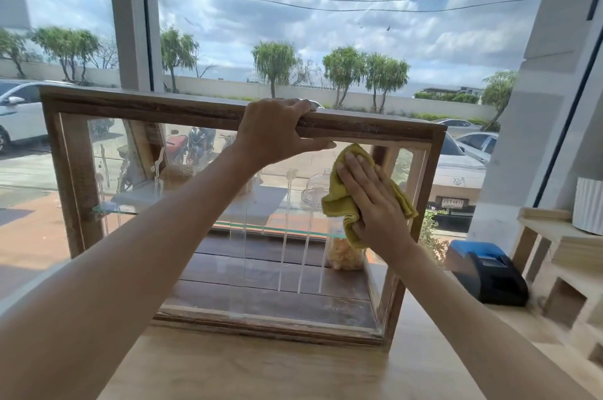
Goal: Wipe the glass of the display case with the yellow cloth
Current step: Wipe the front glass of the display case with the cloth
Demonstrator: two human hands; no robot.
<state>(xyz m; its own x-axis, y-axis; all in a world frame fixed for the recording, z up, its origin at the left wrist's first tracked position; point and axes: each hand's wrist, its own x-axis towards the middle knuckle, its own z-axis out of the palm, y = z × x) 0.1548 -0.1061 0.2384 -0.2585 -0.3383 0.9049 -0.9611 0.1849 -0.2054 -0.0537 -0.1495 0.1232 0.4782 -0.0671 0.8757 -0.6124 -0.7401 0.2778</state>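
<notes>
Left hand point(277, 130) gripping frame point(195, 111), 12 o'clock | right hand point(372, 200) flat on yellow cloth point(339, 200), 3 o'clock | sweep streaked glass point(261, 253) toward 9, overlapping passes

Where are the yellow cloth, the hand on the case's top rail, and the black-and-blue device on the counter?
yellow cloth point(337, 200): head view, on its bunched left fold beside the pressing hand.
left hand point(277, 130): head view, on the back of the hand gripping the top rail.
black-and-blue device point(489, 275): head view, on its black front body.
</notes>
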